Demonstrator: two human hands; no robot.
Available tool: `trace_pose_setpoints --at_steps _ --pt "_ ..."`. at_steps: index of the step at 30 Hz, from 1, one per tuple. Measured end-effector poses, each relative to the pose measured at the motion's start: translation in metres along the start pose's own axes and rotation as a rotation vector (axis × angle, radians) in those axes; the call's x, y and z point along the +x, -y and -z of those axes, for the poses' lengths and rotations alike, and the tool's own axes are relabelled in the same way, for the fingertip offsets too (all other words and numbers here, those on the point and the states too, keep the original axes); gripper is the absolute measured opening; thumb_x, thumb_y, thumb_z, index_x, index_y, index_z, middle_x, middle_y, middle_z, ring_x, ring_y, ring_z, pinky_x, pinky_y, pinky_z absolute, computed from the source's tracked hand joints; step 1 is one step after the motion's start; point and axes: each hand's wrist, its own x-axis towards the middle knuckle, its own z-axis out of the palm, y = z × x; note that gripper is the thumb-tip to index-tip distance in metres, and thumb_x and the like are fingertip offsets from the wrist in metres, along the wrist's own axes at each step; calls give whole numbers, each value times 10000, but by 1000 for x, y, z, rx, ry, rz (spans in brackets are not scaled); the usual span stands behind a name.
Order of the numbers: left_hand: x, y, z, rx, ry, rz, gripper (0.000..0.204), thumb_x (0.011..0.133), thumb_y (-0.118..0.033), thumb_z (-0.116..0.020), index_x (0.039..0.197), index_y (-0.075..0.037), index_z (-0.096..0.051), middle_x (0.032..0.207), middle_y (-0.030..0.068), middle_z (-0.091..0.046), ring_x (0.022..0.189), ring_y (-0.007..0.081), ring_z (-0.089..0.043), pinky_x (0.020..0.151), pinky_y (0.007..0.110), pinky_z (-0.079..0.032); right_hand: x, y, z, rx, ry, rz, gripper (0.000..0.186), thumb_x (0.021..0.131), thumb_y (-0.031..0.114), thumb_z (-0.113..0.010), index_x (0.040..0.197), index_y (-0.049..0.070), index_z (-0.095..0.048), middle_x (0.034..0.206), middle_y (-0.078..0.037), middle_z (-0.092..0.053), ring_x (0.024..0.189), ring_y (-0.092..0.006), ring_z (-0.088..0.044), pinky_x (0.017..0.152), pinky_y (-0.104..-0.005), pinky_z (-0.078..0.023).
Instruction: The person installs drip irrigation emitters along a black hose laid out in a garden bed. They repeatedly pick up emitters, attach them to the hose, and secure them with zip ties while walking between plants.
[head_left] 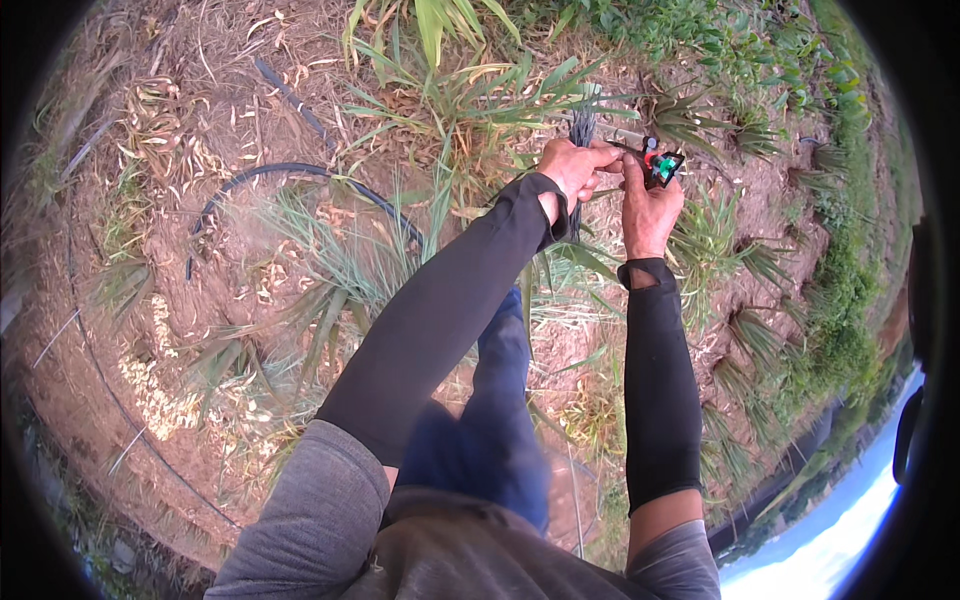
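Note:
Both hands are raised in front of me at the upper middle, close together over the plants. My left hand [572, 172] is closed around a bundle of thin dark strands [582, 128], which sticks out above and below the fist. Its thumb and forefinger reach toward the other hand. My right hand [652, 212] grips a small sprinkler head [663, 168] with a black frame and green and red parts. What lies between the two sets of fingertips is too small to make out. Black sleeves cover both forearms.
A curved black hose [290, 168] lies on the dry soil to the left, with a shorter hose piece [290, 100] beyond it. A thin dark line [110, 390] runs along the far left. Spiky-leaved plants [755, 335] stand in a row at right, and a grassy clump [450, 100] grows ahead.

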Motion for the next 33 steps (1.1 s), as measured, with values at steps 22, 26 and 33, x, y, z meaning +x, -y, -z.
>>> trace_pose_setpoints --at_steps 22,26,33 --pt "9 -4 -20 185 -129 -196 130 810 -93 -688 895 -2 -652 694 44 -601 451 73 -414 351 225 -239 -8 21 -4 -352 -63 19 194 839 204 -653 935 38 -677 775 -146 -666 709 -281 -608 660 -364 -469" --pt "5 -6 -20 51 -96 -103 113 816 -85 -682 876 -4 -632 677 22 -567 472 75 -428 356 225 -242 -8 21 -7 -398 -130 178 175 847 168 -682 986 71 -727 788 -116 -664 717 -89 -573 685 -284 -467" --pt "-2 -11 -26 -26 -118 -102 99 808 -42 -671 860 12 -606 682 45 -554 481 84 -436 374 227 -264 -12 18 -11 114 -93 9 223 818 61 -668 1003 -63 -656 967 -107 -678 916 -157 -608 826 -290 -459"
